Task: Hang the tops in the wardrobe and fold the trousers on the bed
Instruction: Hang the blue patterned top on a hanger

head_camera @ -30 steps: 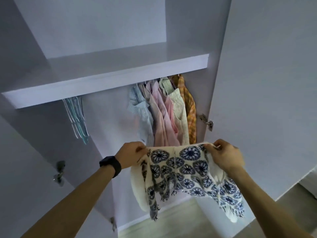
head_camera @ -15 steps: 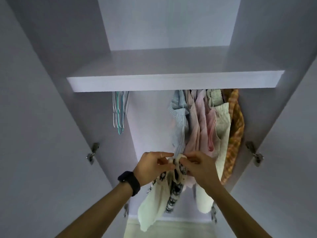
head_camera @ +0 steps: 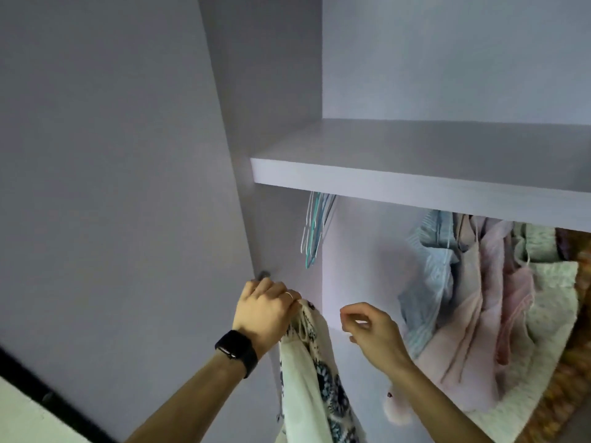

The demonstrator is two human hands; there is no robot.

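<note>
Through the head camera: gripped at its bunched neckline by the left hand (head_camera: 265, 311), with fingers curled tight round the cloth, and hanging limp from that fist past the bottom edge of the picture, the cream blue-flowered top (head_camera: 307, 372), inside the open wardrobe but not yet on any hanger. Just above and to the right, under the shelf (head_camera: 415, 183), the empty hangers (head_camera: 315, 228), bunched close together. Nothing visibly held in the right hand (head_camera: 374, 334), with fingers loosely curled and parted, hovering between the top and the hung tops (head_camera: 479, 298) at the right. Several ways to go wrong from here: slipping out of a one-handed hold, being carried by a single gathered edge; dragging down more than one hanger, given how tightly packed; catching trailing cloth on the door hinge (head_camera: 263, 274) just beside the left knuckles; sitting crooked on the hanger if threaded through a twisted neckline. Against half a second ago: no longer pinched by both hands in front of the hung tops, now carried by the left alone and shifted leftwards towards the hangers; released by the right hand, now drawn a little apart; view swung left, with the hung tops pushed to the right edge and the left door (head_camera: 112, 187) filling much of the picture
</note>
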